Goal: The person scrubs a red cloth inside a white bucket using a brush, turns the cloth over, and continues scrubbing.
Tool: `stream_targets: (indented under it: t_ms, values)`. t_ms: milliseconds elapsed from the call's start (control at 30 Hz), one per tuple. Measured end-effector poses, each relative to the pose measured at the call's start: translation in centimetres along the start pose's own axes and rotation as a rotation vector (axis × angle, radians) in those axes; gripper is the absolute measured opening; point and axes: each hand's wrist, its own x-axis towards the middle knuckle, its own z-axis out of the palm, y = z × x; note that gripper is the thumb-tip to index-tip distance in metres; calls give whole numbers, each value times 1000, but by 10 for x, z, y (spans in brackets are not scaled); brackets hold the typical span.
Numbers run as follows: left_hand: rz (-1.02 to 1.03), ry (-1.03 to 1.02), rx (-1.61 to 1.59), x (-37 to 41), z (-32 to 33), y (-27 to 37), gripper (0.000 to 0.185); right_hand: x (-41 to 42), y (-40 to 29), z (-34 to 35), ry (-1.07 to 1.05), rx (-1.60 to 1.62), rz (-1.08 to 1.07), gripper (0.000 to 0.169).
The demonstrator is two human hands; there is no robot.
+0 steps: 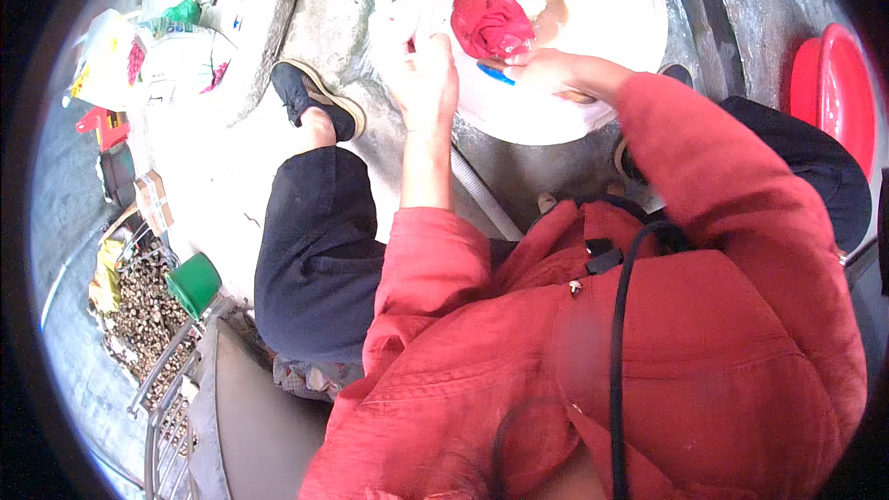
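Before me on the floor stands a round white basin. A wet, bunched red cloth lies in it. My right hand reaches over the basin just below the cloth, its fingers closed on a small blue object, perhaps a brush. A light brown patch, maybe wet or soapy, shows beside the cloth. My left hand is at the basin's left rim, fingers bent; glare washes out the fingertips, so whether it grips the rim or something else cannot be told.
A ribbed grey hose runs under the basin. Red plastic basins stand at the far right. Filled plastic bags lie at the upper left, with a cardboard box, a green bucket and a metal railing lower down.
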Motion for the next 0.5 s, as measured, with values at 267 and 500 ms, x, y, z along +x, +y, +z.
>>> stream_targets:
  t_ms: [267, 500]
  values:
    - [323, -47, -28, -5, 13, 16, 18, 15, 12, -9, -63, 151, 36, 37]
    - [32, -18, -6, -23, -25, -3, 32, -111, -66, -5, -176, -369, 158, 45]
